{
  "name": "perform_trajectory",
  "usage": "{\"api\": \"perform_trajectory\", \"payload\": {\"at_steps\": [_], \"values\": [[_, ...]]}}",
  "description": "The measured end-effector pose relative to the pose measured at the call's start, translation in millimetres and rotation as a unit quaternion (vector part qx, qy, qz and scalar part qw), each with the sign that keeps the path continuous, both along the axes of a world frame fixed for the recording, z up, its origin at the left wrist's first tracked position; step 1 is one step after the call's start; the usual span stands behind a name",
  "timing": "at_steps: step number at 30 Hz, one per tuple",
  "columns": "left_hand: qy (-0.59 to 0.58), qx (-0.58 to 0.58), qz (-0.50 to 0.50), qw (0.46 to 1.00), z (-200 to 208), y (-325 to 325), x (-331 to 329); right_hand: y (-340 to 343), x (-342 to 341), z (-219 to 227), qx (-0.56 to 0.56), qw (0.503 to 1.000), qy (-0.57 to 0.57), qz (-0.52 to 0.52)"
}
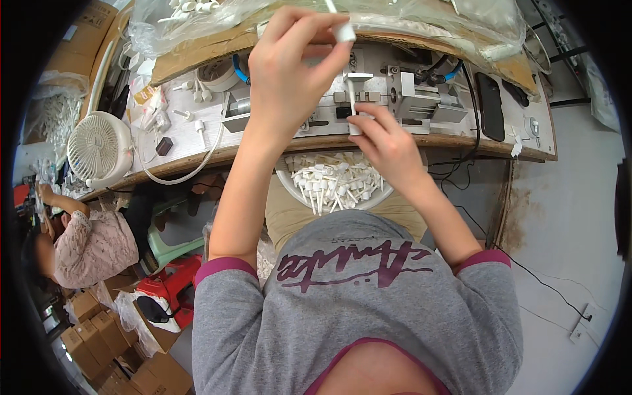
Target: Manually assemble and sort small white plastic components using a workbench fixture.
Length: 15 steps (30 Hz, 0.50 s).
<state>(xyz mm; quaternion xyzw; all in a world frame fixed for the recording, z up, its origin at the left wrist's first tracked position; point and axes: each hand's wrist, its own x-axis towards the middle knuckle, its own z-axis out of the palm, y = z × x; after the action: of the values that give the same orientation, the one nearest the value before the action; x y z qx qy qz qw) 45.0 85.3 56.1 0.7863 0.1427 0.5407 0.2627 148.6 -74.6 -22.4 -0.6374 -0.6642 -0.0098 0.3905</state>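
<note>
above the bench, white cap (pixel 343 33) pinched in left hand (pixel 289 72) fingertips

Workbench (pixel 461 141) — metal jig (pixel 408 95), fan (pixel 99 150), phone (pixel 490 97), tubing (pixel 191 172).

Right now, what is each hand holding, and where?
Left hand pinches a small white capped part at its cap end. Right hand holds a white stick part by its lower end.

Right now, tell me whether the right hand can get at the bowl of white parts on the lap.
Probably yes. The right hand hovers just above the bowl of white parts, with nothing between them, though its fingers already pinch a white stick.
</note>
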Motion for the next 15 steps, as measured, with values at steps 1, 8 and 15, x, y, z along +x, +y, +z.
{"api": "perform_trajectory", "payload": {"at_steps": [1, 8, 15], "values": [[0.002, -0.024, -0.014, 1.0, -4, -6, -8, 0, -3, -7, 0.006, 1.0, -0.005, -0.002], [0.051, -0.123, -0.026, 0.991, -20, -38, -43, 6, -3, -3, -0.053, 0.983, -0.172, -0.023], [0.095, -0.137, -0.023, 0.986, -32, -49, -53, 15, -1, 2, -0.092, 0.974, -0.204, -0.031]]}}
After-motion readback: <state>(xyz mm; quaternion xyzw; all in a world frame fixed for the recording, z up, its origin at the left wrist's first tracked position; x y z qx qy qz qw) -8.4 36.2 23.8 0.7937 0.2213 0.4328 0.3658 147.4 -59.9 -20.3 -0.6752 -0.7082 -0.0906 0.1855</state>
